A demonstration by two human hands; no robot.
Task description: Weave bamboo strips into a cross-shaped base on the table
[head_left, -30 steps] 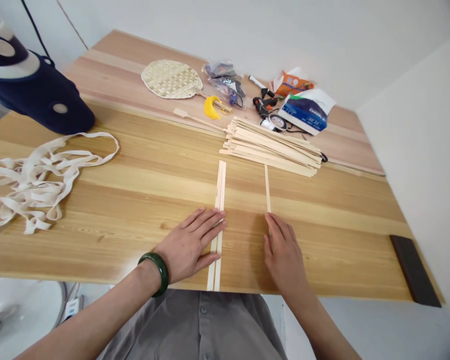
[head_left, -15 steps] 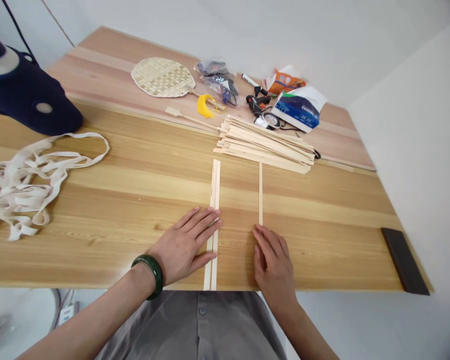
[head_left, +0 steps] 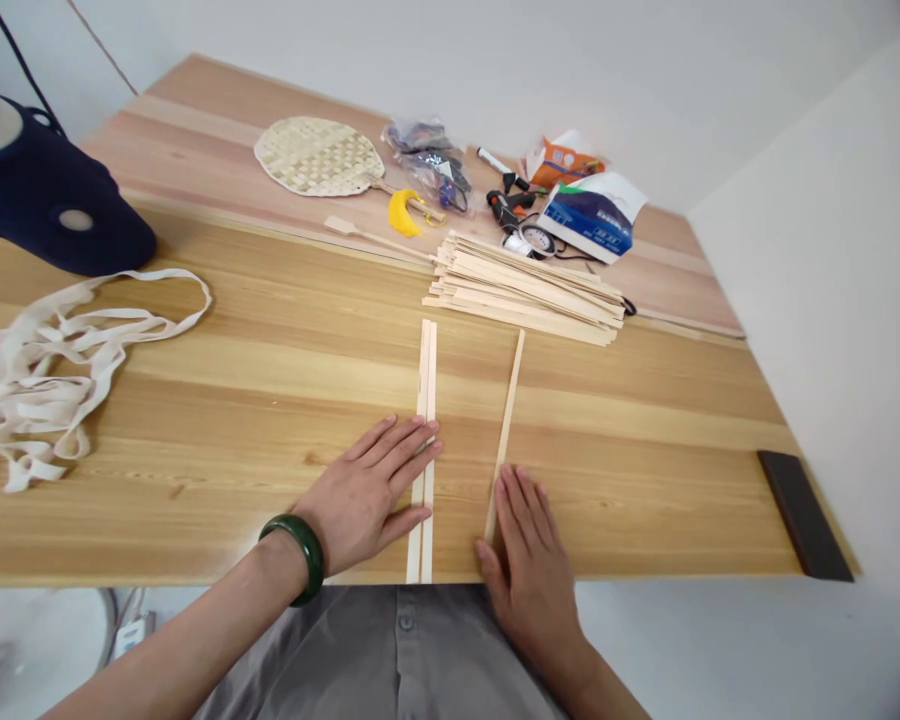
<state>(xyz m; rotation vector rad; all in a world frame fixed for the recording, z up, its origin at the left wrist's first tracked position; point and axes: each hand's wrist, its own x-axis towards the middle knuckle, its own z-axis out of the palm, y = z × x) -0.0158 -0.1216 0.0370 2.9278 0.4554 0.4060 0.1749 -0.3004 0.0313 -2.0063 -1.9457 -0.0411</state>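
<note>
Two pale thin wooden strips (head_left: 429, 370) lie side by side, running from the table's front edge toward the back. My left hand (head_left: 367, 485), with a green bangle on its wrist, rests flat across them with fingers stretched out. To the right, a single thin strip (head_left: 508, 405) lies at a slight slant, its near end angled to the left. My right hand (head_left: 529, 550) lies with fingers extended along this strip's right side, the fingertips touching its edge and the thumb apart near its lower end.
Behind the hands lies a pile of strips (head_left: 525, 285). Farther back are a woven fan (head_left: 319, 157), a yellow tassel (head_left: 403, 213), a plastic bag (head_left: 431, 160), a glue gun (head_left: 506, 208) and a tissue pack (head_left: 589, 222). White ribbon (head_left: 60, 350) is heaped left; a dark block (head_left: 804, 515) lies right.
The right-hand strip has tilted, its near end swinging left. My right hand has moved slightly left and flattened, its fingers straightening from a pinch. My left hand stays on the two strips.
</note>
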